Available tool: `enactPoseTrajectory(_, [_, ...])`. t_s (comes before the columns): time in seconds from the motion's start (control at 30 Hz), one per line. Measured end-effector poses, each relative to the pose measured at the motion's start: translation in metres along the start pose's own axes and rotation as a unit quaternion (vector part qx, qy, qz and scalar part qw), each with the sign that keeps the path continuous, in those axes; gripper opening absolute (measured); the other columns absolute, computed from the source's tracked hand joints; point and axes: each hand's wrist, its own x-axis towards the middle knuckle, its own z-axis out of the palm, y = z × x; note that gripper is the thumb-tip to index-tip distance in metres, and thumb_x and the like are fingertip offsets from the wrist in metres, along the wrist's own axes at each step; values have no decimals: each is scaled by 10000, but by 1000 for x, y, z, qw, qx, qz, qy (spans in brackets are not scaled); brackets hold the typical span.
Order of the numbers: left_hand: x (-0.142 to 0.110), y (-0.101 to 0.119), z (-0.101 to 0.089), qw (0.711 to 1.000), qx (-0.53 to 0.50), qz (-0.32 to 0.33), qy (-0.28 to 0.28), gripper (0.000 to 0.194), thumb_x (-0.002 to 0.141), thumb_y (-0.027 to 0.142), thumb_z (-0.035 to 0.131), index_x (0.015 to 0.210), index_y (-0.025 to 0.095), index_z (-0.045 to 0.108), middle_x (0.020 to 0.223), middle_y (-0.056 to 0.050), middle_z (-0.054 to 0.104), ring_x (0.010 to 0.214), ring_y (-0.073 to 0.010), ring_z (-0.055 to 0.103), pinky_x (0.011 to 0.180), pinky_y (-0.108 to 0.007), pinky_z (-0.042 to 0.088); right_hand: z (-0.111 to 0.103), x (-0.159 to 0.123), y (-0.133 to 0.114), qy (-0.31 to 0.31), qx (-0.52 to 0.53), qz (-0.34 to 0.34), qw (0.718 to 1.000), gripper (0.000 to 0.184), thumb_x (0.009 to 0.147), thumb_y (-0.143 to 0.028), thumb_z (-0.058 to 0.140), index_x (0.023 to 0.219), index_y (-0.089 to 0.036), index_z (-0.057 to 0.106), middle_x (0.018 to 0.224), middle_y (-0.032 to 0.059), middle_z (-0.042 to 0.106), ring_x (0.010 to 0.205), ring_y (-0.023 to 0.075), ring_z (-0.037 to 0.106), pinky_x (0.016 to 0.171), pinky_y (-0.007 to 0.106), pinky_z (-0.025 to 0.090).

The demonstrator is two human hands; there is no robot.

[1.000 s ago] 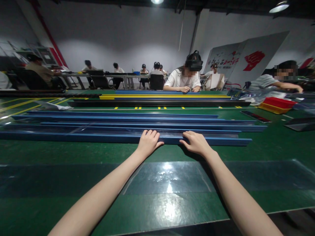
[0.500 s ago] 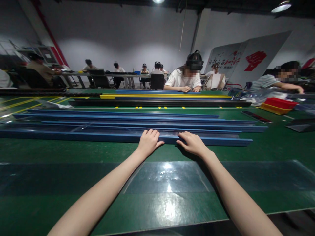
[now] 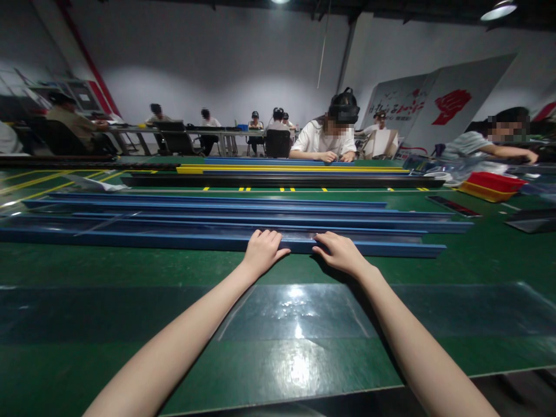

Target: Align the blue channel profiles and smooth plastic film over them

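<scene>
In the head view, my left hand [image 3: 261, 252] is closed over the near wall of the front blue channel strip [image 3: 165, 240]. Its fingers reach over the rim and the thumb lies along the outer face. Just to the right, my right hand [image 3: 341, 252] grips the same wall, fingertips inside and thumb outside. A slanted edge of clear plastic [image 3: 106, 224] shows inside the channel at the left. More blue channels [image 3: 208, 204] lie parallel behind it. Under my forearms, a long transparent sheet [image 3: 299, 313] lies flat on the green table [image 3: 217, 370].
Beyond the blue channels lie a black strip [image 3: 278, 181] and yellow strips [image 3: 295, 168]. A phone [image 3: 454, 205] and red and yellow trays [image 3: 493, 185] are at the right. A co-worker [image 3: 325, 139] in a headset sits opposite; another person [image 3: 478, 142] leans in at the right.
My right hand has shifted slightly left along the channel wall. The slanted clear edge inside the channel has moved left. My left hand stays in place.
</scene>
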Motion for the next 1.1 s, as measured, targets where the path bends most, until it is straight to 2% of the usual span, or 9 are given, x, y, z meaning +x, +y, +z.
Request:
enactPoseTrajectory(0.3, [0, 0, 0, 1000, 5, -4, -3, 362, 804, 503, 501, 839, 148, 563, 804, -62, 637, 756, -203, 547, 673, -319, 298, 0, 1, -1, 4, 5, 8, 1000, 308, 875, -364, 371, 1042, -187, 561, 998, 78, 623, 898, 177, 552, 708, 242, 357])
enactPoseTrajectory(0.6, [0, 0, 1, 1000, 7, -3, -11, 386, 808, 511, 489, 841, 135, 568, 798, -65, 634, 759, -207, 554, 668, -322, 294, 0, 1, -2, -7, -20, 6, 1000, 259, 873, -343, 368, 953, -191, 562, 940, 73, 625, 859, 177, 541, 673, 243, 330])
enactPoseTrajectory(1.1, [-1, -2, 3, 1000, 1, -3, -10, 386, 813, 514, 478, 834, 139, 565, 785, -64, 632, 746, -202, 556, 653, -316, 291, -1, 2, -4, -11, -25, 12, 1000, 226, 874, -325, 380, 927, -194, 557, 903, 67, 620, 829, 166, 537, 637, 238, 304])
